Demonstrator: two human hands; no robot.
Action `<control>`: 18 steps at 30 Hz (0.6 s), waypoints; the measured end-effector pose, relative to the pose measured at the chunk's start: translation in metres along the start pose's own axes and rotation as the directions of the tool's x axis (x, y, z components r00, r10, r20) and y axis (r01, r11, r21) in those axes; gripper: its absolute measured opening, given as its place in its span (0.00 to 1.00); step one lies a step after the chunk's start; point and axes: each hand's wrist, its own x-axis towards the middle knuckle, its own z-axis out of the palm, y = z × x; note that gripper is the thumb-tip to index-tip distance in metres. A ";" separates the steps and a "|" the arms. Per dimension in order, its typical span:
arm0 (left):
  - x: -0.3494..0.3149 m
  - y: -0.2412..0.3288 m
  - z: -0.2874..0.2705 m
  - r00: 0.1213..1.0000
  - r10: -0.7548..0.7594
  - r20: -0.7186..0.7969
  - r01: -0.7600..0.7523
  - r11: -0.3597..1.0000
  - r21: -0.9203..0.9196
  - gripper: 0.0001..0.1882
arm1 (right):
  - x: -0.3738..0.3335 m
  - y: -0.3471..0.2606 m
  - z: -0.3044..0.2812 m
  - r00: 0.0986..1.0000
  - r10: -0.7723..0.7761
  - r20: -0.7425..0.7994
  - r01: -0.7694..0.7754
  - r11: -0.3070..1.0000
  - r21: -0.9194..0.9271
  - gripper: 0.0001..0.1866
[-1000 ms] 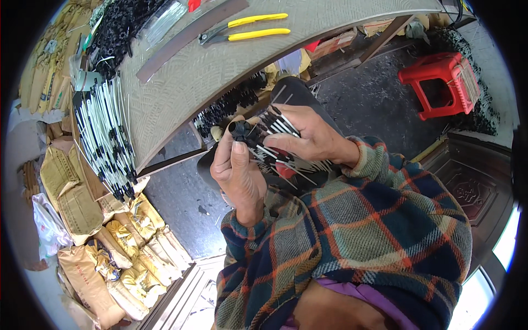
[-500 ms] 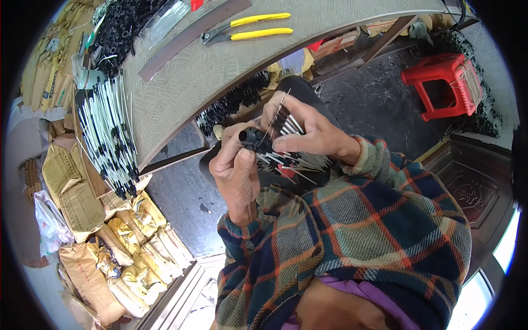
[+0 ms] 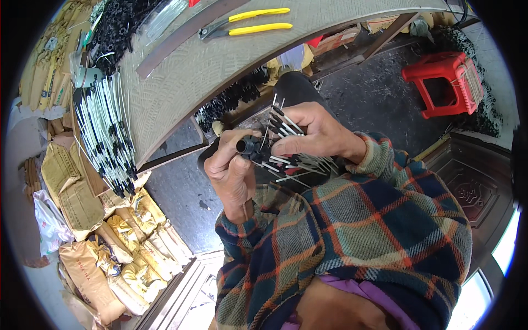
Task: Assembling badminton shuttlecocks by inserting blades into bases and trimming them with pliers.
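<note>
My left hand (image 3: 231,176) is closed around a black tubular hub (image 3: 246,146), whose round open end faces left between thumb and fingers. Thin white rods with black sleeves (image 3: 285,125) fan out from my right hand (image 3: 314,132), which is closed on them beside the hub. Its thumb lies along the hub's right side. Where the rods meet the hub is partly hidden by my fingers. Under both hands, more white rods (image 3: 311,164) lie across my lap, with a bit of red among them.
Yellow-handled cutters (image 3: 258,21) and a dark flat strip (image 3: 181,41) lie on the worktable (image 3: 181,82). A large bundle of black-and-white rods (image 3: 107,137) hangs by its left edge. Wrapped paper packages (image 3: 137,247) are stacked at lower left; a red stool (image 3: 440,82) stands at right.
The rods in my right hand have spread and tilted, with their tips now higher and further left. My right hand has shifted slightly to the right; my left still holds the hub.
</note>
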 end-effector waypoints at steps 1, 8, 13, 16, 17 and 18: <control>0.000 0.000 -0.001 1.000 0.002 0.009 -0.002 1.000 0.000 0.21 | 0.003 -0.001 -0.001 0.998 0.039 0.042 -0.042 0.998 0.053 0.09; 0.011 -0.001 -0.020 0.973 -0.114 0.200 0.129 0.990 -0.061 0.22 | 0.008 0.014 0.001 0.979 0.126 0.158 -0.161 0.960 0.228 0.14; 0.016 0.005 -0.023 0.951 -0.129 0.282 0.125 0.992 0.034 0.22 | 0.006 0.023 0.005 0.974 0.124 0.189 -0.186 0.915 0.358 0.15; 0.018 0.007 -0.022 0.941 -0.158 0.299 0.148 0.987 0.057 0.22 | 0.004 0.022 0.006 0.986 0.087 0.142 -0.129 0.939 0.320 0.14; 0.018 0.006 -0.023 0.937 -0.189 0.295 0.180 0.982 0.057 0.22 | 0.004 0.022 0.004 0.985 0.089 0.148 -0.132 0.939 0.318 0.14; 0.018 0.006 -0.024 0.940 -0.187 0.287 0.178 0.982 0.057 0.22 | 0.003 0.022 0.003 0.984 0.084 0.156 -0.129 0.944 0.305 0.14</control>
